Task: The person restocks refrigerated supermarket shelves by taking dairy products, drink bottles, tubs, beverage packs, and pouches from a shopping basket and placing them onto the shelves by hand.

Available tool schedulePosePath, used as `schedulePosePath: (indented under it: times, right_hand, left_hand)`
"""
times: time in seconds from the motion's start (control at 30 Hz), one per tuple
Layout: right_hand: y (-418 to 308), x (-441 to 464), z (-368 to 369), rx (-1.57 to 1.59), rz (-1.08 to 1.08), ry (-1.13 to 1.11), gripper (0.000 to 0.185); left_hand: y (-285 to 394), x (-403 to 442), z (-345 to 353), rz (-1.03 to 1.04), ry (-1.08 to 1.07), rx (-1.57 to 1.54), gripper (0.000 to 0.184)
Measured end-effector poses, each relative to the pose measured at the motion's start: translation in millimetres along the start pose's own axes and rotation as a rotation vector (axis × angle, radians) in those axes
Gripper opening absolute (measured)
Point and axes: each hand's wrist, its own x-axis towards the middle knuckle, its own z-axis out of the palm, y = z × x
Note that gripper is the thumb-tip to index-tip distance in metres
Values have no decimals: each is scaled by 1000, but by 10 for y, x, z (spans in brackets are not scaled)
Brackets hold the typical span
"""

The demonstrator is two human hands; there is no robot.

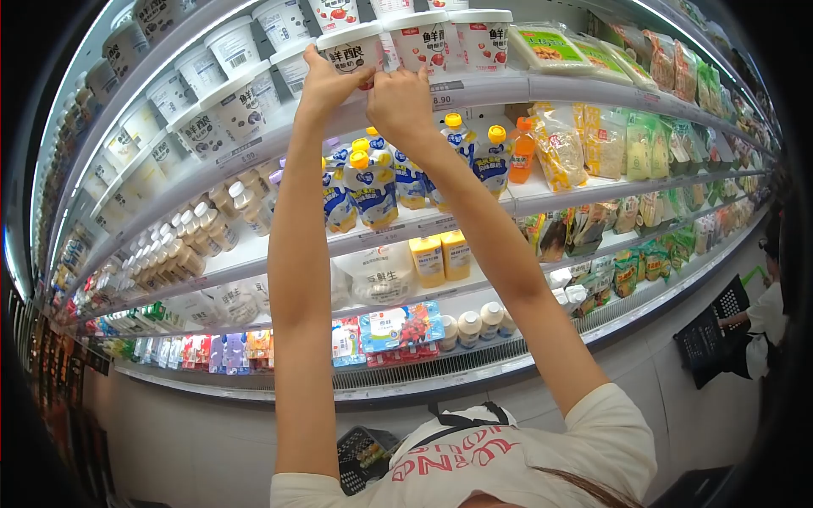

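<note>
High on the refrigerated shelf, my left hand (pixel 330 85) grips a white yogurt tub (pixel 352 54), its fingers at the tub's left side and its thumb across the lower front. Close beside it, my right hand (pixel 401 103) has its fingers curled at the shelf edge, against the lower front of the tubs. What those fingers hold, if anything, is hidden. A neighbouring yogurt tub (pixel 420 46) with strawberry pictures stands just above my right hand. Another strawberry yogurt tub (pixel 481 42) is to its right. Several more tubs are stacked behind and to the left.
Below my hands stand blue-and-white pouches (pixel 371 190) with yellow caps and an orange bottle (pixel 522 151). Packaged noodles (pixel 559 152) fill the shelf to the right. A black shopping basket (pixel 360 453) is at the bottom. Another person (pixel 766 313) is at the far right by a dark basket (pixel 711 330).
</note>
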Motion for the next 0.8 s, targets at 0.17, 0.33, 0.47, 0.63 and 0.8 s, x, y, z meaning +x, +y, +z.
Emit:
schedulePosePath:
  times: [0.17,0.33,0.47,0.63,0.8]
  right_hand:
    - [-41,31,-103,-6,58,-167,29]
    - [5,59,-69,29,42,-159,30]
    - [-66,-163,-340,236,21,141,23]
    - [-448,-1291,-990,652,43,125,20]
    - [-957,-2912,-1088,944,161,-564,20]
  left_hand:
    - [47,-66,-55,-34,18,29,115]
    - [192,-186,-41,-55,117,123,113]
    - [312,-309,-122,-58,202,146,107]
    - [746,-1513,-731,-80,321,-84,60]
    - [530,-3882,-1021,-497,155,293,42]
